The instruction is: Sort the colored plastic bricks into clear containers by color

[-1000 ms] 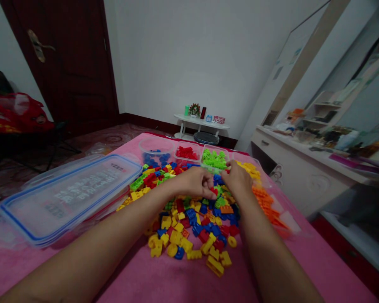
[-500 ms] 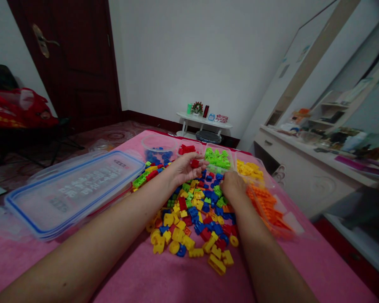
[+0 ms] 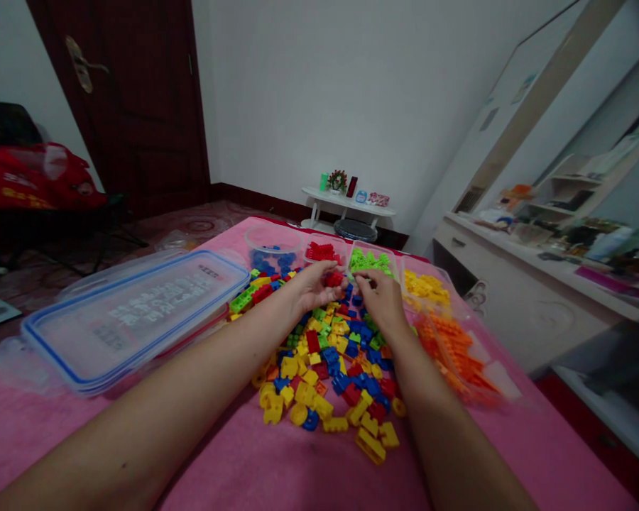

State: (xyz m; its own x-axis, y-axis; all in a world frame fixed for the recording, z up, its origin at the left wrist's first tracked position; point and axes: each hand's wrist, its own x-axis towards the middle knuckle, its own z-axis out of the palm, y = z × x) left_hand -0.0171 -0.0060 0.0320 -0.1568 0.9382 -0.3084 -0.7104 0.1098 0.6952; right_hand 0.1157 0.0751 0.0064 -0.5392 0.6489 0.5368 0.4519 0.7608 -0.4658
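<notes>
My left hand, palm partly up, is curled around red toy building blocks above the far part of the pile. Close to its right, my right hand has its thumb and fingertips drawn together; whatever is between them is too small to make out. Under both hands spreads a mixed heap of yellow, red, blue and green building blocks. Just beyond the hands, red blocks fill one clear container and light green blocks another.
Blue blocks lie in a round clear tub at the back left. Containers of yellow blocks and orange blocks stand on the right. A blue-edged clear lid lies on the left of the pink cloth.
My right hand has lifted from the heap and come left and up, close to the left hand. More red shows in my left hand. The view has shifted slightly.
</notes>
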